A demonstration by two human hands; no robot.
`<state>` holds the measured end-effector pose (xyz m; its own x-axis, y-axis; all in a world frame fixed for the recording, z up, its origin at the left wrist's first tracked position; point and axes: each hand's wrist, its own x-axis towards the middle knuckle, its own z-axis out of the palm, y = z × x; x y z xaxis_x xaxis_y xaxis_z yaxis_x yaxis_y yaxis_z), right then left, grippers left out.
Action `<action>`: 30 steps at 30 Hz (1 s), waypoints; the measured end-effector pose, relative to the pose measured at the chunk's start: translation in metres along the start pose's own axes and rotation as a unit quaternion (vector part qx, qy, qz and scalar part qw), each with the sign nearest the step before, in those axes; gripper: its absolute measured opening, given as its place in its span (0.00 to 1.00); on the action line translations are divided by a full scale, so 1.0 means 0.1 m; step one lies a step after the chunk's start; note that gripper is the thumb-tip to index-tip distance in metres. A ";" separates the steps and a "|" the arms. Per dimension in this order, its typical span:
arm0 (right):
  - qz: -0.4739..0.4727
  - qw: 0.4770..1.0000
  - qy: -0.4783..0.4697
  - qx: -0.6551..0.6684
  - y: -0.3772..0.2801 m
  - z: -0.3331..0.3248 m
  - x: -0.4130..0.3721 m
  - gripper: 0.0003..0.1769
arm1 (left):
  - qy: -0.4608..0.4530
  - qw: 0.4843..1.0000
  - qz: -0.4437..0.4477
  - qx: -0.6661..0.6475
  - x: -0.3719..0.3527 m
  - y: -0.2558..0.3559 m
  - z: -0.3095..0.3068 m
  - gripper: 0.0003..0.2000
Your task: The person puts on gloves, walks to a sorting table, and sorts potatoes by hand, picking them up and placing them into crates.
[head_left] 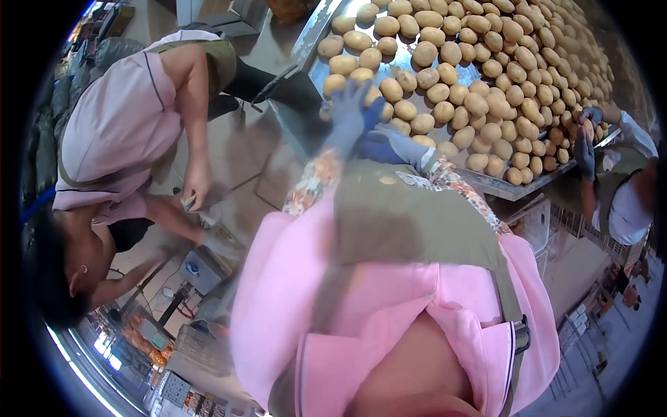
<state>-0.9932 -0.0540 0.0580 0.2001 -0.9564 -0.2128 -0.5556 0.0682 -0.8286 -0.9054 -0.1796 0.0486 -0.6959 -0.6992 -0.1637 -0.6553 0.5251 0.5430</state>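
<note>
My left hand [352, 111], in a blue-grey glove, reaches over the near left edge of a metal table heaped with potatoes [476, 104]. Its fingers are spread and a little smeared by motion, overlapping the potatoes there, with nothing held. Just below and to the right, my right hand [397, 147] wears a similar glove and lies low by the table's near edge, in front of my apron [410, 215]. Its fingers point left and are partly hidden, so I cannot tell how they are bent. Flowered sleeve covers [316, 182] run up both forearms.
The metal table rim [497, 186] runs along the near side. A person in pink [121, 118] bends over on the left, beside a small boxed device [203, 270]. Another person's gloved hands [589, 135] hold a potato at the table's right end. Crates [533, 226] stand below the table.
</note>
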 end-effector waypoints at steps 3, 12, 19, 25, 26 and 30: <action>0.002 0.997 -0.054 0.055 -0.13 -0.09 0.10 0.16 | -0.045 0.995 0.012 0.087 0.13 0.00 0.05 0.34; 0.170 0.893 0.300 -0.291 0.10 -0.35 -1.13 0.20 | 0.001 0.991 0.110 0.075 -0.17 -0.28 0.13 0.30; 0.216 0.932 0.287 0.051 0.18 -0.02 -0.88 0.21 | -0.016 0.994 0.081 0.068 -0.05 -0.27 0.15 0.31; 0.144 0.965 0.199 -0.086 0.05 -0.11 -0.37 0.19 | -0.074 0.991 -0.024 0.111 0.04 0.03 -0.06 0.36; 0.109 0.986 0.112 0.061 0.06 -0.21 -0.40 0.19 | -0.075 0.991 -0.018 0.109 0.02 -0.02 -0.01 0.36; 0.156 0.887 0.418 0.121 0.25 -0.32 -0.72 0.17 | -0.032 0.997 0.036 0.065 -0.18 -0.33 0.11 0.32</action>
<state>-1.0471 0.0081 0.0693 -0.6580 -0.7491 -0.0772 -0.2687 0.3293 -0.9052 -0.8747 -0.1789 0.0248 -0.7575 -0.6270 -0.1816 -0.6320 0.6349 0.4444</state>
